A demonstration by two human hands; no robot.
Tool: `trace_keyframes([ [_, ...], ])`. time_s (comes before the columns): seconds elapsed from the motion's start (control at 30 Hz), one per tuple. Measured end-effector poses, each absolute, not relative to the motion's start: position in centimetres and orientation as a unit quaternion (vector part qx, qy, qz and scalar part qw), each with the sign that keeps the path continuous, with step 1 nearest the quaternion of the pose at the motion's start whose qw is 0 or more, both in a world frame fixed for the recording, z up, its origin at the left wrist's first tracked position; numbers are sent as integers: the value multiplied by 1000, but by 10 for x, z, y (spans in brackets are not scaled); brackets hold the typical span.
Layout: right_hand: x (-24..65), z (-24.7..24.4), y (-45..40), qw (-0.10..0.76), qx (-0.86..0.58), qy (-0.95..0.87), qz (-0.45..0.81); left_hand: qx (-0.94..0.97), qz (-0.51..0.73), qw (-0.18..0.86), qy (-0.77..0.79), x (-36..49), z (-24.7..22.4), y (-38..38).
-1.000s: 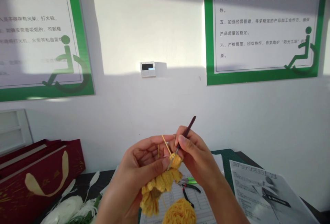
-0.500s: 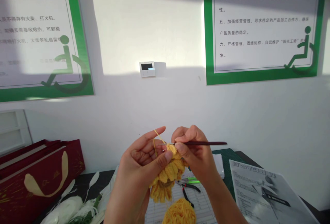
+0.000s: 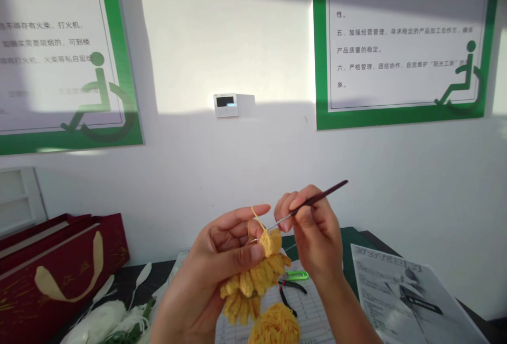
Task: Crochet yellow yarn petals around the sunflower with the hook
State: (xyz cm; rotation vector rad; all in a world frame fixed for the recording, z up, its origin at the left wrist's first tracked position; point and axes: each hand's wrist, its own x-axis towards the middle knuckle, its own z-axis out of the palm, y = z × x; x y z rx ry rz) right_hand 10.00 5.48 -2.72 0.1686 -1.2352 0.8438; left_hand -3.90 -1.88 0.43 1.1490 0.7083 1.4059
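Note:
A yellow crocheted piece (image 3: 253,275) with rows of petal-like loops hangs from my left hand (image 3: 216,259), pinched under the thumb. Yellow yarn loops over the raised index finger of that hand. Between the fingers and thumb of my right hand (image 3: 312,228) is a crochet hook (image 3: 322,195) with a dark handle, slanting up to the right. Its thin metal tip reaches the top edge of the yellow piece. Below the piece lies a ball of yellow yarn (image 3: 276,325).
Black-handled pliers (image 3: 291,291) and a green cutter (image 3: 297,275) lie on printed sheets. A green mat (image 3: 350,238) and a leaflet (image 3: 407,296) are at right. Dark red bags (image 3: 79,265) and white yarn (image 3: 95,323) are at left.
My right hand has moved right, away from my left fingers, and the hook has tilted from level to slanting. The yellow piece has turned and dropped slightly with my left hand.

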Motion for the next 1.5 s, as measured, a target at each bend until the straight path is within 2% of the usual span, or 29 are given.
trace_keyframes([
  [0.2, 99, -24, 49, 606, 49, -525, 596, 508, 616, 510, 319, -41, 4, -21],
  [0.33, 94, -26, 52, 600, 29, -547, 583, 507, 663, 433, 340, -34, 2, -20],
  [0.43, 95, -27, 54, 639, 4, -611, 468, 504, 690, 388, 346, -31, 0, -18],
  [0.6, 98, -30, 55, 682, -45, -708, 178, 501, 715, 354, 335, -31, -4, -10],
  [0.73, 97, -38, 55, 707, -38, -705, -22, 481, 701, 426, 310, -29, -5, -8],
  [0.83, 95, -43, 54, 733, -26, -671, -110, 451, 677, 504, 289, -25, -4, -8],
  [0.9, 94, -41, 52, 766, -6, -639, -67, 436, 663, 540, 282, -24, -4, -8],
  [0.97, 94, -36, 51, 787, 15, -609, 93, 435, 652, 555, 279, -25, -3, -7],
  [1.07, 97, -27, 50, 710, 13, -597, 374, 457, 649, 539, 281, -29, -1, -7],
  [1.13, 99, -23, 51, 664, 9, -591, 459, 477, 645, 525, 285, -32, 1, -8],
  [1.23, 102, -23, 51, 643, -2, -589, 489, 489, 626, 535, 286, -35, 2, -11],
  [1.5, 105, -24, 49, 658, -5, -553, 512, 530, 591, 532, 295, -35, 0, -14],
])
